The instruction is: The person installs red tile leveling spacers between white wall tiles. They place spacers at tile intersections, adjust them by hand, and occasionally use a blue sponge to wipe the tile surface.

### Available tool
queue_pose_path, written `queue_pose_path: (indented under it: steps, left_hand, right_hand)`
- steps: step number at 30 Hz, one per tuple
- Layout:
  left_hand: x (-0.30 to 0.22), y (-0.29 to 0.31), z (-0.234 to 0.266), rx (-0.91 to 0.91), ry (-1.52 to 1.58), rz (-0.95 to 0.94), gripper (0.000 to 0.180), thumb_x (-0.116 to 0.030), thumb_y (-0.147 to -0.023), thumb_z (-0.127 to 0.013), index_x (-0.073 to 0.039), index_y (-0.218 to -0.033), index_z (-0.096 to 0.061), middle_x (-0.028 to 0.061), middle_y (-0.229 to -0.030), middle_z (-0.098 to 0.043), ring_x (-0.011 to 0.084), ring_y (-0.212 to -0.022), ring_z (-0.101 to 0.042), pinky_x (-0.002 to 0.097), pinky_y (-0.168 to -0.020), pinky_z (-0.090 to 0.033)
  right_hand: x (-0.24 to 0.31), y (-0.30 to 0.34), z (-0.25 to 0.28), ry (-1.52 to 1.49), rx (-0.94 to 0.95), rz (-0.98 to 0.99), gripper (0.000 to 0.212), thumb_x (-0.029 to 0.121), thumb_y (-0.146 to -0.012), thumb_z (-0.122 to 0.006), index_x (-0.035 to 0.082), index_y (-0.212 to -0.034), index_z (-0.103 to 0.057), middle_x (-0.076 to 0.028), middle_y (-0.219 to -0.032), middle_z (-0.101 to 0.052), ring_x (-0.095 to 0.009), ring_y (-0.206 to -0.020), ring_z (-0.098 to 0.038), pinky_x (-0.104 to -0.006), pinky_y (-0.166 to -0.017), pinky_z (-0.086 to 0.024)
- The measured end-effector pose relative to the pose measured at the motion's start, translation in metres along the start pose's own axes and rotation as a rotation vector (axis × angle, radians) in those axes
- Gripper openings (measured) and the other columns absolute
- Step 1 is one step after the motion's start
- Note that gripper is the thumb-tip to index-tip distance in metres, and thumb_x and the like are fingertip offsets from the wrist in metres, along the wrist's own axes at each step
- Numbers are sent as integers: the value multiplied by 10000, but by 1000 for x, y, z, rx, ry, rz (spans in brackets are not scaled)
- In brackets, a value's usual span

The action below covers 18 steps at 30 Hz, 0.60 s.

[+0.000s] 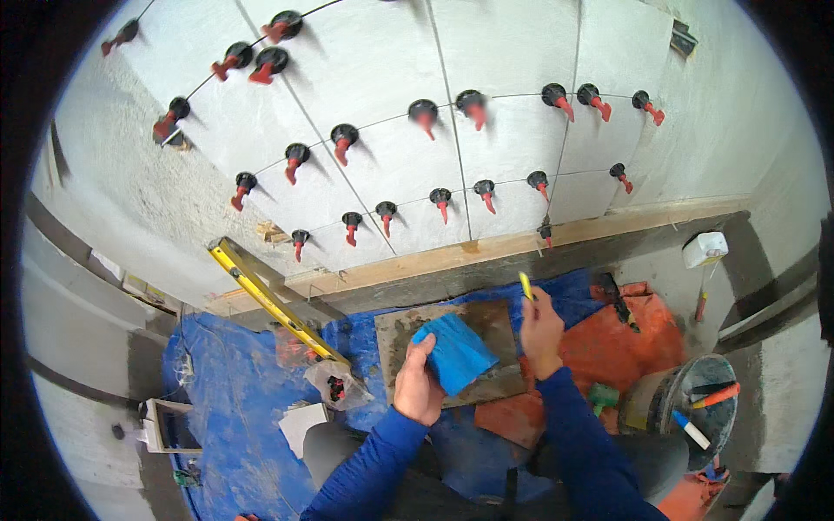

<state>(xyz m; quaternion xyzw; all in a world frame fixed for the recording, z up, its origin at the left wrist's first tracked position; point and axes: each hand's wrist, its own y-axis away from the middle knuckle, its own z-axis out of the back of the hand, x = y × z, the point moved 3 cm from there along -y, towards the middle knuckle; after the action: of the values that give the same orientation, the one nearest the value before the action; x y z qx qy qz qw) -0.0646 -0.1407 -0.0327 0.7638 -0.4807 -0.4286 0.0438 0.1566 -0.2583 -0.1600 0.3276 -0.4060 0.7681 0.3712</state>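
Observation:
My left hand [418,386] is closed around the edge of a bright blue block-shaped piece [459,352]; I cannot tell whether it is a roll or a pad. My right hand [542,334], raised to its right, grips a slim yellow thing [526,286] whose tip sticks up past the fingers; its kind is not clear. The two hands are apart. Below them lies a grey-brown stained board [395,334] on a blue tarp [234,373].
Ahead, white wall tiles [382,52] carry several black-and-red levelling clips [345,139] above a wooden batten [391,271]. A yellow spirit level [278,304] leans at left, beside a plastic bag [340,387]. To the right are an orange sheet [638,339] and a bucket [658,395] holding markers.

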Motion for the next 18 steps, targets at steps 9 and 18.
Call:
queue_pose_path:
  steps: [9,18]
  left_hand:
    - [-53,33,5,112,30,-152,580,-452,-984,-565,-74,-1418,-492,152,-1365,-602,360,-1216,-614,550,-899,-559]
    - [-89,61,17,78,45,-258,581,-497,-982,-553,-98,-1400,-497,145,-1333,-617,344,-1185,-638,530,-872,-570]
  right_hand:
    - [216,-103,-17,256,-308,427,339,149,-954,-637,131,-1292,-623,-136,-709,-667,-337,-574,-655,-440,-525,-492]
    - [204,-112,-40,394,-340,467,373,163,-948,-623,141,-1320,-620,-134,-687,-670,-343,-552,-654,-461,-515,-505]
